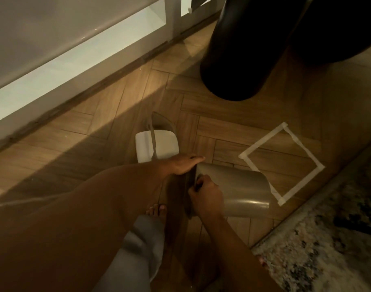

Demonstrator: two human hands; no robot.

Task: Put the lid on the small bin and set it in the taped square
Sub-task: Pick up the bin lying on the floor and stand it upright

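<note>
The small bin (241,192), taupe and glossy, lies on its side on the wooden floor with its open end towards me and its base overlapping the near-left edge of the taped square (262,140). My left hand (184,164) lies over the top of the bin's rim, fingers stretched out. The lower part of that rim is gripped by my right hand (205,196). The lid (165,145), white with a taupe swing flap sticking up, rests on the floor just beyond my left hand, apart from the bin.
A tall black cylinder (237,60) stands beyond the taped square. A patterned rug (327,249) covers the floor at the lower right. A white cabinet front and dark skirting (75,98) run along the left. My bare foot (157,209) is beside the bin.
</note>
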